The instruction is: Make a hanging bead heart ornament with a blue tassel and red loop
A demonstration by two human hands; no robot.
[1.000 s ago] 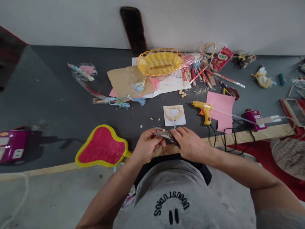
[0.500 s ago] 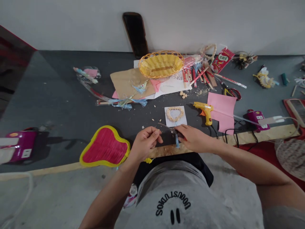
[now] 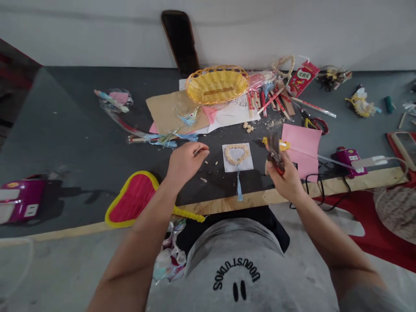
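My left hand (image 3: 188, 162) is closed in a pinch around something too small to make out, above the dark table left of the white square. My right hand (image 3: 285, 177) grips scissors-like cutters (image 3: 275, 156), whose blades point up and blur with motion. Between my hands lies the white square (image 3: 230, 166), bearing a heart-shaped ring of pale beads (image 3: 232, 161). A blue tassel (image 3: 239, 188) hangs from the ring toward the table's front edge. The yellow glue gun (image 3: 284, 145) lies behind the cutters, partly hidden by them.
A yellow basket (image 3: 217, 86) sits on papers at the back. A red heart-shaped fan with yellow trim (image 3: 133, 199) lies front left. Pink paper (image 3: 303, 149), pliers (image 3: 313, 123) and a purple box (image 3: 349, 161) with black cable stand right. A phone (image 3: 181, 43) leans on the wall.
My right hand has moved right and up with the cutters, away from the tassel. My left hand has moved left and up. The tassel and bead ring are now uncovered.
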